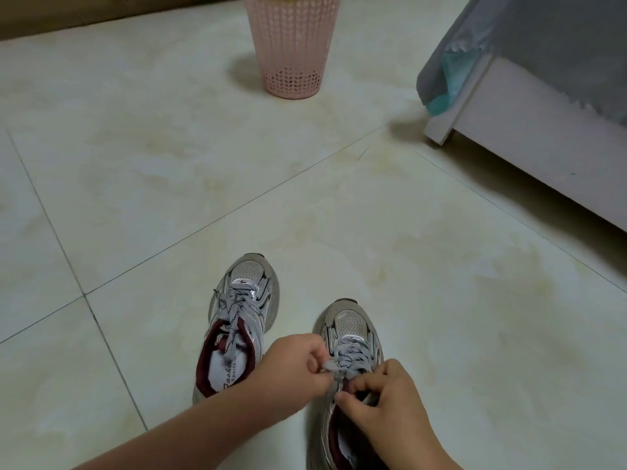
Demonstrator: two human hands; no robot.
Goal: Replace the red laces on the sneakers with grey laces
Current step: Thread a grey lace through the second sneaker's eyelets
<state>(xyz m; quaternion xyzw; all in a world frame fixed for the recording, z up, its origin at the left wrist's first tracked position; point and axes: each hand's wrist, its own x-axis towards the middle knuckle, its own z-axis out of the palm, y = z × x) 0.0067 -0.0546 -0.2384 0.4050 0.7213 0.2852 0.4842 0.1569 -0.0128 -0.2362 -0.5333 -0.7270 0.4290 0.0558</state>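
Tiled floor (169, 198); bed (543, 147) at upper right; pink basket (291, 45) at top centre. Two sneakers at lower centre, left sneaker (237, 320) and right sneaker (353, 337), both carried grey laces (349, 359). Left hand (291, 368) and right hand (386, 401) each pinched a lace end over the right sneaker.

Two bare forearms enter from the bottom edge, no sleeves showing; the left hand (291, 368) and right hand (390, 401) carry no rings, watch or gloves, nails short

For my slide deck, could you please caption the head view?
Both hands tie grey laces on the right sneaker beside its laced mate.
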